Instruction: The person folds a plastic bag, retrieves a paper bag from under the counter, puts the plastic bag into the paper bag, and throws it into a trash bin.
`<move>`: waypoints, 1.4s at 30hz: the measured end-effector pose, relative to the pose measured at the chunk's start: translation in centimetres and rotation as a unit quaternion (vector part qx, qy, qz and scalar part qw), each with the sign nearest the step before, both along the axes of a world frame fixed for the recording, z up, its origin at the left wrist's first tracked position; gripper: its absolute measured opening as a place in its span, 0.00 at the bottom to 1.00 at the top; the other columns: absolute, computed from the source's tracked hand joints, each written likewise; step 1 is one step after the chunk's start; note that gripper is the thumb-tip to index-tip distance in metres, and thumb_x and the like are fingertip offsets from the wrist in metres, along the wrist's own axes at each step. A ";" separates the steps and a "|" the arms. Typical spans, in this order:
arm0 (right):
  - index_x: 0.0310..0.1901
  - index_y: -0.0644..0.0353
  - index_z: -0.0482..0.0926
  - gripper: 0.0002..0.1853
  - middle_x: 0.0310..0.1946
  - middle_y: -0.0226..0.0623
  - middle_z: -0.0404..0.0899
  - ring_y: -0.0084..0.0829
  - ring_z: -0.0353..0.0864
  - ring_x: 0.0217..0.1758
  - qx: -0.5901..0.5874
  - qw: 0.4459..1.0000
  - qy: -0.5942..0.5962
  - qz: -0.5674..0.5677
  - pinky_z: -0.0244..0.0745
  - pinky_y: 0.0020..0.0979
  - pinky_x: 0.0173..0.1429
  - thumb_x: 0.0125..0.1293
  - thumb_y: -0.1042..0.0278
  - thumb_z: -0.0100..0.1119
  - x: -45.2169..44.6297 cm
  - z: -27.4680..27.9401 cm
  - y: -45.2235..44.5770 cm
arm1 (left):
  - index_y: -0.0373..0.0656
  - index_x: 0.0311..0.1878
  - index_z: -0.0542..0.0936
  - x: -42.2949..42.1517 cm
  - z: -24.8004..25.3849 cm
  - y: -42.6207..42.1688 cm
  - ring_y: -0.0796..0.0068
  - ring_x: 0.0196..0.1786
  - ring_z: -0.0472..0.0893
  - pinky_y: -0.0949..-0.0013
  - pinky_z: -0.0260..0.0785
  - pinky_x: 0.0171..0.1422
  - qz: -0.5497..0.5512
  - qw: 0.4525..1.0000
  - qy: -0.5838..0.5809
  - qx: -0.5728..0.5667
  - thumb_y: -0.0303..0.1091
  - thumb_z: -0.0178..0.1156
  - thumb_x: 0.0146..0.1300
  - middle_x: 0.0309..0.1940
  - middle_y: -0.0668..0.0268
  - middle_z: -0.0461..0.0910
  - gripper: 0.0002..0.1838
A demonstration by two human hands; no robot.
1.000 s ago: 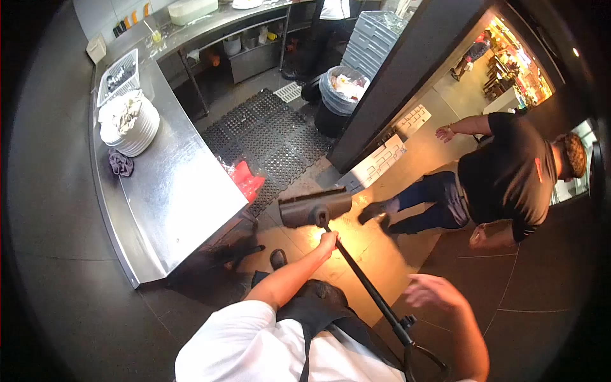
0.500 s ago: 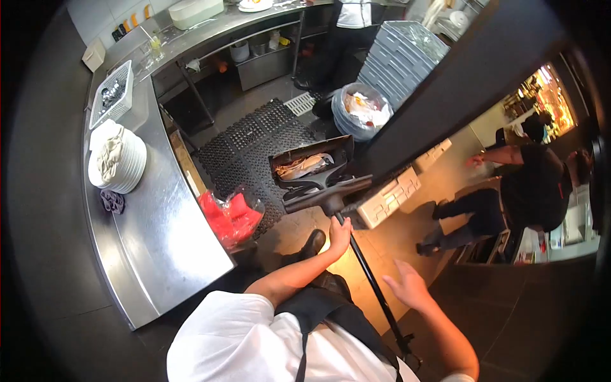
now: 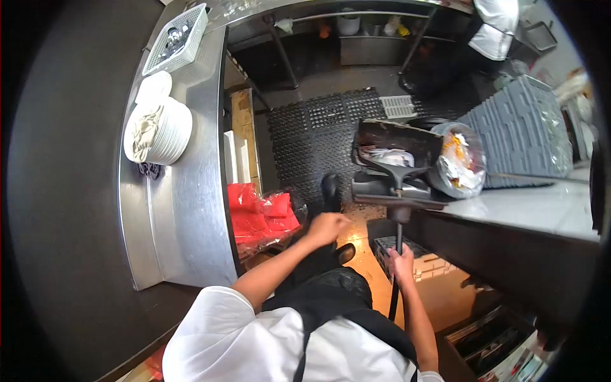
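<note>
My right hand [image 3: 401,262] is closed around the black long handle [image 3: 393,299] of a long-handled dustpan. The dark open pan [image 3: 398,137] is lifted in front of me, with paper-like litter [image 3: 391,156] inside. A wide black bar [image 3: 407,202], possibly a broom head, lies across its near side. My left hand [image 3: 328,228] is off the handle, its fingers curled and nothing visible in them. Beside the pan's right edge stands a bag-lined bin [image 3: 459,169] holding orange and white waste; whether they touch, I cannot tell.
A steel counter [image 3: 197,210] on the left bears stacked white plates [image 3: 172,130] and a white basket [image 3: 178,38]. Red plastic-wrapped items [image 3: 261,216] are beside it. Grey crates [image 3: 519,130] stand behind the bin. A perforated black mat [image 3: 312,143] covers the floor. Another person [image 3: 496,28] stands at the back right.
My left hand has let go of the handle and my right hand has taken hold of it. The pan has come closer to the bin. The view has turned, and my body has moved forward.
</note>
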State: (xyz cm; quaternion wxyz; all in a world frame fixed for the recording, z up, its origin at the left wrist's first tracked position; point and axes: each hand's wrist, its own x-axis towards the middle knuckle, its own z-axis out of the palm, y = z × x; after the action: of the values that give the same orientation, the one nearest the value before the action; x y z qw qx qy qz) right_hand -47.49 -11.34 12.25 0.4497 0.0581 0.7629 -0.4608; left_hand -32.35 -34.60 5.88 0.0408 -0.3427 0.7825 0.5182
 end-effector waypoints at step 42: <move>0.32 0.56 0.72 0.09 0.18 0.22 0.67 0.15 0.62 0.18 0.092 0.984 -0.020 0.150 0.53 0.24 0.21 0.68 0.79 0.60 -10.7 -4.9 -3.8 | 0.45 0.49 0.83 13.8 -15.2 -9.4 0.46 0.62 0.74 0.47 0.69 0.66 0.687 0.582 -0.315 -0.301 0.38 0.78 0.51 0.58 0.51 0.77 0.23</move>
State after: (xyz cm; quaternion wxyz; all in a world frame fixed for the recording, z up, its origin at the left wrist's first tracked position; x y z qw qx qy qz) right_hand -58.22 -15.15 7.36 0.5213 -0.0067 0.7933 -0.3145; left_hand -18.55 -43.99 -9.35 -0.1884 -0.9124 0.3631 -0.0137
